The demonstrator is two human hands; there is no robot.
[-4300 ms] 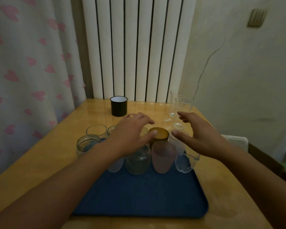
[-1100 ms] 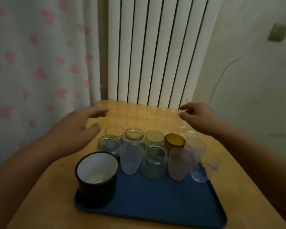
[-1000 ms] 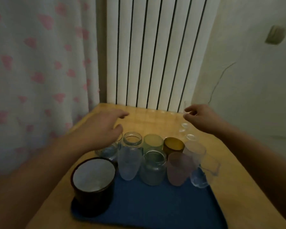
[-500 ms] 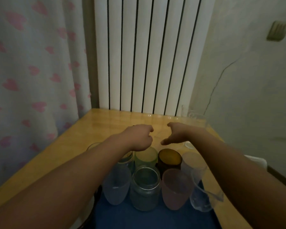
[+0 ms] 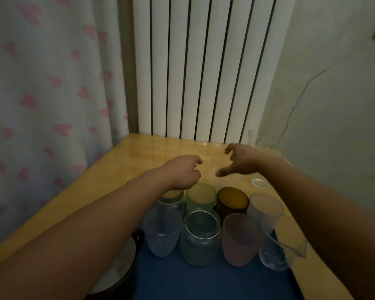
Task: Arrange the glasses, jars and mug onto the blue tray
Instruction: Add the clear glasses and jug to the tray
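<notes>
Both hands (image 5: 182, 172) (image 5: 238, 161) were moved past the tray's (image 5: 204, 282) far edge, right grip half-curled round a clear glass (image 5: 217, 159), left released; packed glasses (image 5: 200, 197) could be toppled by forearms.

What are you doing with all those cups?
A person is gathering glasses and jars onto a blue tray. Two rows of them already stand on it, with a dark mug at the near left corner. Right now the right hand is curled round a clear glass above the table, and the left hand reaches in beside it. Another clear glass waits by the wall.
</notes>
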